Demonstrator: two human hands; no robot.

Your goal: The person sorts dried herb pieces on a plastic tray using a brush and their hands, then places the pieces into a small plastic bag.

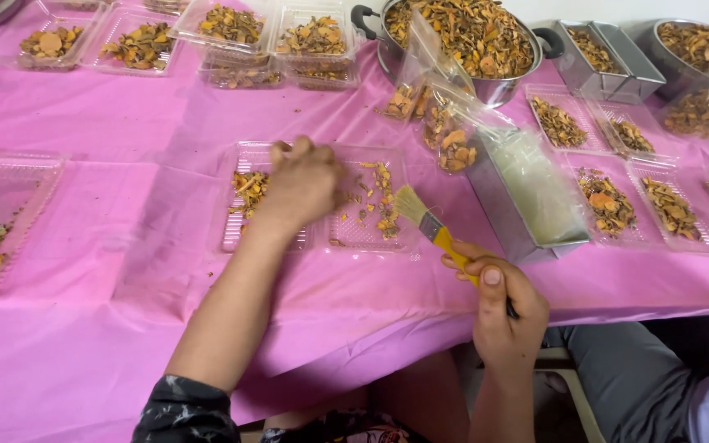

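Right hand nearest you, fingers pinching yellow-handled brush, bristles at clear tray edge. Left hand curled, pressing into dried pieces. Sorting step, seemingly; next needs light sweep inside tray.

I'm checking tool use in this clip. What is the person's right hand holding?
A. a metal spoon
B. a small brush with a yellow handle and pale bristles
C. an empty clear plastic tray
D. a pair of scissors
B: the right hand grips a small brush with a yellow handle and pale bristles, its bristles reaching the edge of the clear plastic tray on the pink tablecloth.
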